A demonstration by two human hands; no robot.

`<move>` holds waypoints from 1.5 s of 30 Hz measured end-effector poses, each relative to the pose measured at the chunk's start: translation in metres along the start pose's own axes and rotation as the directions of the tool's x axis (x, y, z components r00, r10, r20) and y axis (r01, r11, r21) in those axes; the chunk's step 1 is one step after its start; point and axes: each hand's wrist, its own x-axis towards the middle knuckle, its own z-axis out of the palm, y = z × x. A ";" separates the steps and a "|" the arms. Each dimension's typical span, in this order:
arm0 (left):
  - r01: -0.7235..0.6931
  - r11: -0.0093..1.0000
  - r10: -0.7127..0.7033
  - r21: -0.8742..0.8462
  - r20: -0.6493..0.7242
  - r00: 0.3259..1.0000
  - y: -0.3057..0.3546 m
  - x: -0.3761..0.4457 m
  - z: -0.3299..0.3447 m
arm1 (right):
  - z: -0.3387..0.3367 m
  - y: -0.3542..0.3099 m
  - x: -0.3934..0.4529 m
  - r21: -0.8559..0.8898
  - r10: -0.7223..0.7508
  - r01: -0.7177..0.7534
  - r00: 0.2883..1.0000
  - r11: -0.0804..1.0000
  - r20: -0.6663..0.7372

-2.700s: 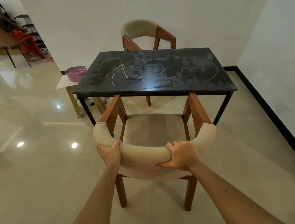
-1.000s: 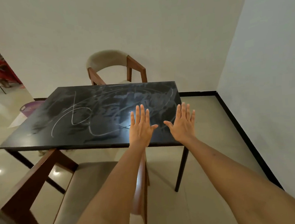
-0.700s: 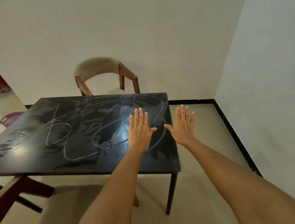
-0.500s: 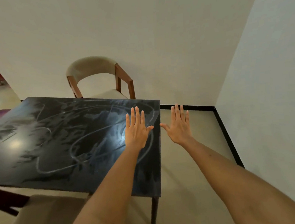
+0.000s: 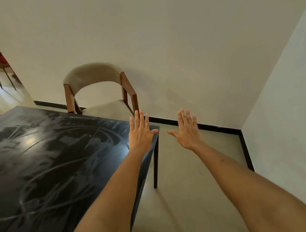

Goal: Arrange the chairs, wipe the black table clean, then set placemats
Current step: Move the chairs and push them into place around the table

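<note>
Both your hands are spread flat with nothing in them, the left hand over the far right corner of the black table and the right hand out over bare floor beside it. If you sweep past that corner you could catch it with your arm or smear the chalky marks onto your skin. Beyond, the chair sits back toward the wall, not tucked in; shove it carelessly and it may knock the table edge or scrape the wall.
</note>
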 end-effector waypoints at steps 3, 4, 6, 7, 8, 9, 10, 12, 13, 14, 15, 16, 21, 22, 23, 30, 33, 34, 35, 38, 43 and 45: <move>0.039 0.999 -0.040 -0.022 -0.010 0.999 0.021 0.063 0.016 | 0.007 0.038 0.061 -0.025 -0.041 0.042 0.999 0.999 0.035; 0.047 0.999 -0.047 -0.027 -0.010 0.999 0.026 0.079 0.018 | 0.007 0.047 0.077 -0.027 -0.051 0.053 0.998 0.998 0.048; 0.058 0.998 -0.058 -0.011 -0.014 0.998 0.037 0.114 0.022 | 0.005 0.068 0.115 -0.021 -0.082 0.083 0.995 0.996 0.049; 0.061 0.998 -0.061 0.002 -0.023 0.998 0.042 0.131 0.023 | 0.004 0.077 0.133 -0.020 -0.093 0.094 0.995 0.995 0.047; 0.069 0.998 -0.068 0.009 -0.024 0.997 0.046 0.148 0.023 | 0.002 0.086 0.151 -0.015 -0.101 0.102 0.993 0.995 0.056; 0.076 0.997 -0.076 0.020 -0.021 0.997 0.048 0.163 0.024 | 0.000 0.093 0.164 -0.008 -0.109 0.110 0.992 0.994 0.063; 0.082 0.996 -0.082 0.034 -0.021 0.996 0.051 0.180 0.026 | 0.001 0.100 0.180 0.001 -0.121 0.121 0.991 0.993 0.062; 0.096 0.994 -0.095 0.048 -0.026 0.995 0.057 0.212 0.033 | 0.004 0.114 0.208 0.016 -0.142 0.142 0.988 0.990 0.068; 0.102 0.994 -0.101 0.049 -0.026 0.995 0.062 0.228 0.037 | 0.006 0.122 0.223 0.023 -0.153 0.151 0.985 0.988 0.079; 0.110 0.993 -0.108 0.050 -0.025 0.994 0.065 0.241 0.040 | 0.008 0.128 0.235 0.026 -0.163 0.162 0.983 0.986 0.089; 0.118 0.992 -0.117 0.052 -0.026 0.993 0.070 0.257 0.044 | 0.011 0.137 0.250 0.032 -0.177 0.174 0.980 0.984 0.094; 0.126 0.991 -0.124 0.055 -0.030 0.992 0.075 0.274 0.049 | 0.012 0.145 0.267 0.036 -0.189 0.186 0.978 0.982 0.093; 0.197 0.978 -0.195 0.073 -0.033 0.980 0.099 0.352 0.069 | 0.016 0.186 0.355 0.032 -0.277 0.276 0.957 0.961 0.086; 0.212 0.975 -0.210 0.074 -0.035 0.977 0.105 0.366 0.072 | 0.018 0.195 0.372 0.027 -0.292 0.290 0.952 0.957 0.096; 0.227 0.971 -0.225 0.075 -0.035 0.974 0.109 0.381 0.075 | 0.019 0.203 0.390 0.020 -0.304 0.304 0.947 0.952 0.105; 0.333 0.939 -0.335 0.090 0.003 0.942 0.107 0.459 0.104 | 0.039 0.220 0.498 0.038 -0.408 0.406 0.906 0.913 0.117; 0.377 0.921 -0.379 0.102 0.004 0.925 0.094 0.493 0.121 | 0.054 0.216 0.547 0.053 -0.454 0.451 0.882 0.891 0.125; 0.391 0.914 -0.394 0.112 0.005 0.919 0.088 0.503 0.126 | 0.058 0.213 0.561 0.058 -0.471 0.467 0.873 0.882 0.126; 0.406 0.906 -0.410 0.121 0.004 0.912 0.081 0.516 0.132 | 0.064 0.209 0.579 0.064 -0.492 0.487 0.861 0.871 0.129; 0.454 0.884 -0.458 0.116 0.009 0.889 0.064 0.560 0.154 | 0.083 0.200 0.638 0.056 -0.533 0.531 0.833 0.846 0.147; 0.513 0.852 -0.519 0.106 0.039 0.854 0.026 0.630 0.189 | 0.109 0.175 0.734 0.062 -0.595 0.596 0.780 0.801 0.193; 0.538 0.835 -0.546 0.115 0.042 0.837 0.008 0.657 0.196 | 0.113 0.162 0.772 0.062 -0.616 0.616 0.767 0.785 0.179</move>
